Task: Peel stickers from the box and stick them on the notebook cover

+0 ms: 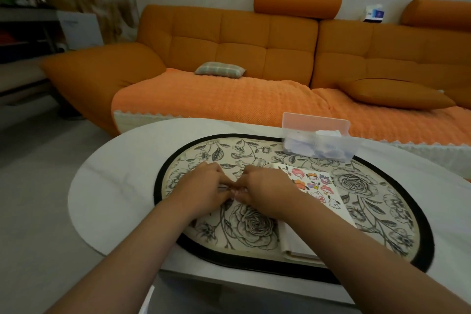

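left hand [204,187] and right hand [266,192] meet over the table's [114,186] floral mat [254,227], fingers pinched on what seems a small sticker [233,194], beside the notebook [336,202], the box [321,146] beyond; hasty peeling could tear or fold it.

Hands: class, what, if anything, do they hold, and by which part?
The left hand and right hand pinch something small and pale between their meeting fingertips; likely a sticker, but too small to tell which part.
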{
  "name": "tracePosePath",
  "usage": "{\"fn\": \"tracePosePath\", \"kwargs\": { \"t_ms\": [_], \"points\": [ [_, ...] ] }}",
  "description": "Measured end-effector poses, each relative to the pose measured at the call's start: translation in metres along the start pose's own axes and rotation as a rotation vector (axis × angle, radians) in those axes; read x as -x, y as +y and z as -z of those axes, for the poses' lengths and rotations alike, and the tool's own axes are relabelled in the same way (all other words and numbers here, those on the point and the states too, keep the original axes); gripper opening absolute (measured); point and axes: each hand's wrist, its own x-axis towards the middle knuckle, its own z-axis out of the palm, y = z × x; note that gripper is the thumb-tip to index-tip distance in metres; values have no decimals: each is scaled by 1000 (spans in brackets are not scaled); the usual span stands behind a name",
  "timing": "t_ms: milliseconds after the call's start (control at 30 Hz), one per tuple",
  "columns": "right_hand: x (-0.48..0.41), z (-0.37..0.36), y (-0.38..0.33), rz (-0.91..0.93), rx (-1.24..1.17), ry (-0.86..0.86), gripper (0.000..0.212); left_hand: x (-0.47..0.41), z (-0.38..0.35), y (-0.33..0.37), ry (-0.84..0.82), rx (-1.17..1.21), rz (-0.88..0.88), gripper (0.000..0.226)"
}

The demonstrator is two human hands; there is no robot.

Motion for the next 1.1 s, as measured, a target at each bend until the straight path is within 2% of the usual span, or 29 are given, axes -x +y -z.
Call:
{"fn": "tracePosePath", "kwargs": {
  "t_ms": [167, 300, 500, 633, 833, 933, 1033, 1100],
  "points": [
    [-1, -2, 1, 23, -23, 24, 38, 1, 4, 0, 4, 15, 5, 34],
    [2, -2, 1, 101, 70, 65, 39, 4, 3, 0, 25, 41, 6, 39],
    [5, -6, 1, 208, 232, 193, 21, 8, 7, -2, -1, 100, 2, 29],
    [8, -4, 3, 249, 214, 255, 23, 10, 9, -4, -9, 112, -2, 27],
    [16, 3, 1, 225, 117, 119, 28, 11, 11, -4, -24, 90, 3, 26],
    [21, 2, 8, 205, 61, 130, 24, 12, 11, -3, -33, 75, 13, 26],
    [27, 1, 16, 190, 42, 266, 13, 11, 11, 1, -3, 105, 13, 26],
    [31, 6, 20, 166, -17, 385, 7, 13, 13, 9, 18, 300, 50, 21]
  ]
}}
